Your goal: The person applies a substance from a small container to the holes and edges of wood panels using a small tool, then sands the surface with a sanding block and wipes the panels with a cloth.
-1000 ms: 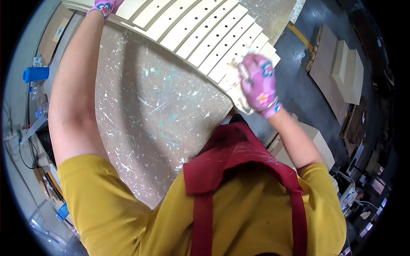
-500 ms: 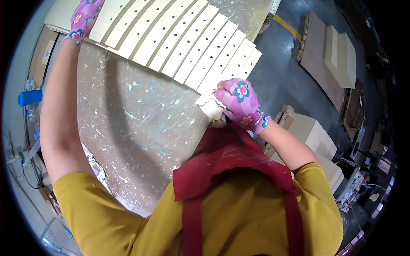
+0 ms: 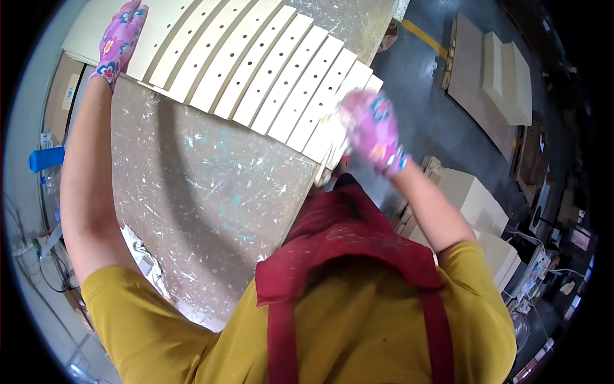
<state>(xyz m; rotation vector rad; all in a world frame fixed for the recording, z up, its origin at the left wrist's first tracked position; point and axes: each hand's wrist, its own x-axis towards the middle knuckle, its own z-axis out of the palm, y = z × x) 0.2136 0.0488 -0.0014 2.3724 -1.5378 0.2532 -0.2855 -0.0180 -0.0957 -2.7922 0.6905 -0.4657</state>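
The right hand (image 3: 374, 131), gloved and motion-blurred, is closed at the near end of the fanned row of pale perforated slats (image 3: 268, 70) on the table (image 3: 204, 192), seemingly on a small pad that cannot be identified; the left hand (image 3: 121, 38) lies flat and open on the far-left slat. The outermost slats beside the right hand overhang the table edge, so firm rubbing could slide or tip them off. Beyond the left hand, a brown carton (image 3: 64, 96) carries a small white rectangular label (image 3: 68, 97).
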